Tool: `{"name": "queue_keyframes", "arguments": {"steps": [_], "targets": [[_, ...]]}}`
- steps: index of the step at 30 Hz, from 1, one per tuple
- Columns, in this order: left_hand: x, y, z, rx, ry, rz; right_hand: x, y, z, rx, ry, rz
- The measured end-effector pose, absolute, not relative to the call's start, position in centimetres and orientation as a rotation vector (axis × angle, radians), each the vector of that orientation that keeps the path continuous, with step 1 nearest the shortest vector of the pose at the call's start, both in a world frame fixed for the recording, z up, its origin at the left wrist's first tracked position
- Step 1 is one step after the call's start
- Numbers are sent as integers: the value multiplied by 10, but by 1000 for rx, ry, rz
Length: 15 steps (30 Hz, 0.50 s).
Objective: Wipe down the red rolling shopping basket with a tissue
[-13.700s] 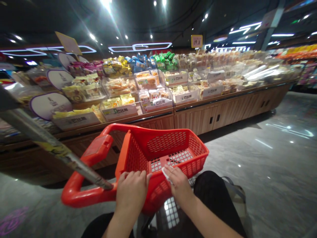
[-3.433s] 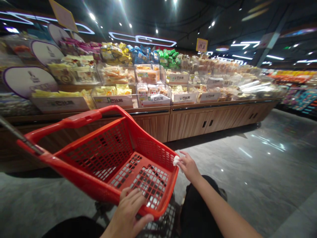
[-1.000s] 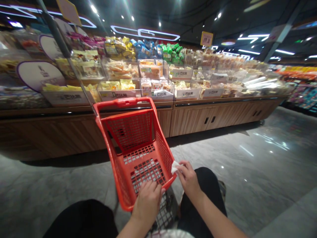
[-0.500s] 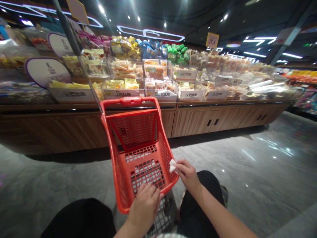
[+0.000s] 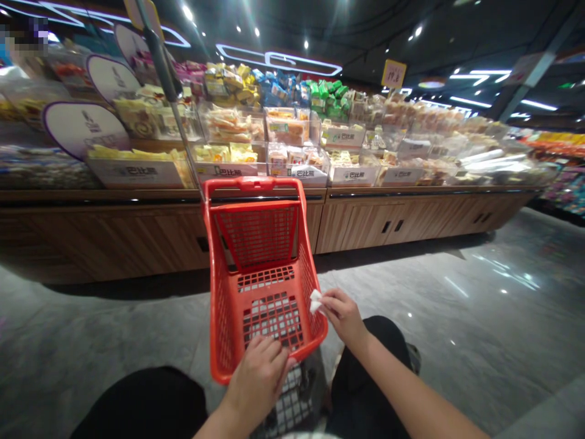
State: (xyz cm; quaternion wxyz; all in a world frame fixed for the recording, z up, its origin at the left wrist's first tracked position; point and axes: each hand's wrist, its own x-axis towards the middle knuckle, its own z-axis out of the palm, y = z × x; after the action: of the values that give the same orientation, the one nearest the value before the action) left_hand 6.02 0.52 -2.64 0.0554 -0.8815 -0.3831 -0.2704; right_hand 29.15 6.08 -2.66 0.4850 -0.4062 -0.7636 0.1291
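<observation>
A red plastic shopping cart basket (image 5: 214, 274) stands before my knees, its inside holding nothing that I can see. My left hand (image 5: 260, 373) is wrapped over the basket's near rim, fingers curled inward. At the basket's right side, my right hand (image 5: 342, 312) pinches a crumpled white tissue (image 5: 315, 301) between thumb and fingers. The tissue lies against or just over the right rim; I cannot tell whether it touches. A thin metal pole (image 5: 183, 131) with a dark grip rises at the cart's far left corner.
Beyond the cart runs a wooden display counter (image 5: 361, 222) stacked with packaged snacks in clear bins. Round white signs (image 5: 86, 131) stand at its left, and a price card (image 5: 393, 74) rises above the goods. Shiny grey floor tiles (image 5: 457, 292) lie at the right.
The cart has swung slightly, its far end and pole shifting right while its near end moves a little left. My left hand has moved slightly left with the rim; the tissue stays pinched.
</observation>
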Motion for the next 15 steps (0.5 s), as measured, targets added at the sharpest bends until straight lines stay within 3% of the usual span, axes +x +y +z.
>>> {"name": "queue_keyframes", "arguments": {"steps": [7, 15], "targets": [[45, 9, -20, -2710, -1123, -828, 291, 19, -29, -943, -2010, 419], [33, 16, -20, -2775, -1116, -777, 280, 55, -22, -1016, -1909, 311]]}}
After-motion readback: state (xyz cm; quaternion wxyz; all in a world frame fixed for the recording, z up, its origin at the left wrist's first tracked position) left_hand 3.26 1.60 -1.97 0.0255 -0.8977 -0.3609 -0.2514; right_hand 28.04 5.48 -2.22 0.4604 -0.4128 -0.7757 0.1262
